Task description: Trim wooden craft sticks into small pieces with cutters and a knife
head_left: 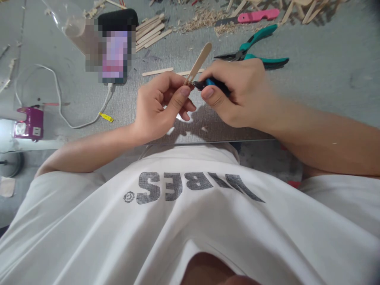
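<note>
My left hand pinches a wooden craft stick near its lower end, between thumb and forefinger. The stick slants up and to the right, and a narrow slot or split shows near the pinched end. My right hand is wrapped round small black-and-blue pliers, whose tip meets the stick beside my left thumb. The jaws are too small and covered to make out fully. Just behind the hands lie two loose craft sticks. Teal-handled needle-nose pliers rest open beyond my right hand.
A pile of craft sticks, wood shavings and a pink-handled knife lie at the back. On the left are a phone on a white cable, a plastic bag and a purple box-like object. The table edge is near my body.
</note>
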